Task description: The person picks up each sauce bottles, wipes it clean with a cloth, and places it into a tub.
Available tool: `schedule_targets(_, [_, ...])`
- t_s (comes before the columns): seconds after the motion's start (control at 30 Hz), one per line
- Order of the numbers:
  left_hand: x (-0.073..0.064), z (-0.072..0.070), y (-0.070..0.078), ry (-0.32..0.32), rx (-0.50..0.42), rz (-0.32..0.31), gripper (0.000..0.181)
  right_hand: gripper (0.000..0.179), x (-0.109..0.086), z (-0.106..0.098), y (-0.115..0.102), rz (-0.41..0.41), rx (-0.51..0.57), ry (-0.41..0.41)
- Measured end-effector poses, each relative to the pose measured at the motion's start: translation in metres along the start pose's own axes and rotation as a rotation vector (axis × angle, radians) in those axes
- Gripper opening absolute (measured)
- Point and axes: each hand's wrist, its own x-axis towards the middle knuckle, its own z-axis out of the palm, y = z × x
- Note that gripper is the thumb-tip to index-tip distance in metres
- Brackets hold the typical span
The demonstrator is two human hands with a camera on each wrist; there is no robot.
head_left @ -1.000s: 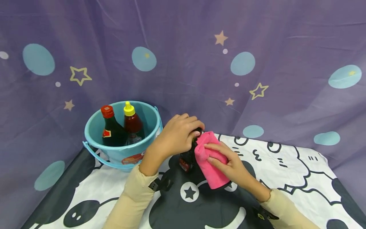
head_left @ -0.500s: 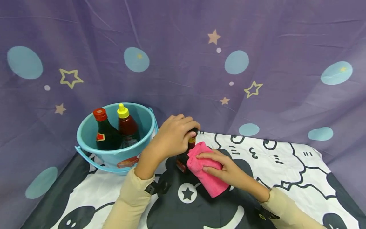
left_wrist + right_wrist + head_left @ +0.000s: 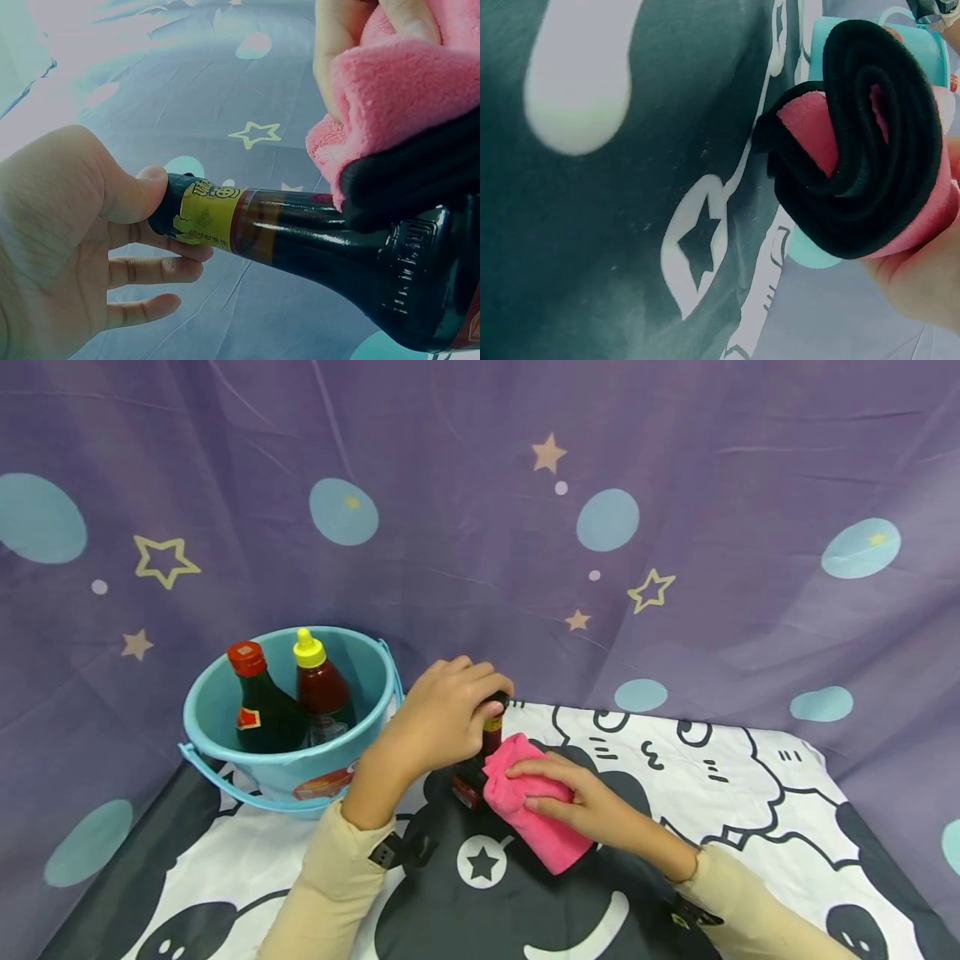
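My left hand pinches the black cap of a dark glass sauce bottle between thumb and fingers. In the left wrist view the bottle has a yellow band at its neck and raised lettering on the shoulder. My right hand grips a bunched pink cloth against the bottle's right side, hiding part of its body. Rolled layers with a black edge show on the cloth in the right wrist view. There the bottle is out of sight.
A light blue bucket stands left of my hands. Inside are a dark bottle with a red cap and a red-brown bottle with a yellow cap. A patterned black and white cloth covers the surface; a purple curtain hangs behind.
The pink cloth has slid down from the bottle's neck, baring it, and then barely moved. My left hand keeps hold of the cap. The head view has shifted slightly.
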Motion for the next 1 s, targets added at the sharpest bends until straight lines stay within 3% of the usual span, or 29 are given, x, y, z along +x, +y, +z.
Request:
schedule_targets(0.27, [-0.004,0.0,0.0,-0.001,-0.014,0.005,0.017,0.038,-0.005,0.004,0.009,-0.034,-0.046,-0.037])
schedule_targets(0.7, [0.001,-0.003,-0.001,0.02,0.003,0.019,0.017,0.04,-0.005,0.002,0.004,-0.144,-0.198,0.042])
schedule_targets(1.0, [-0.001,-0.001,0.001,0.003,-0.008,0.007,0.018,0.038,-0.015,0.005,0.005,-0.128,-0.22,0.002])
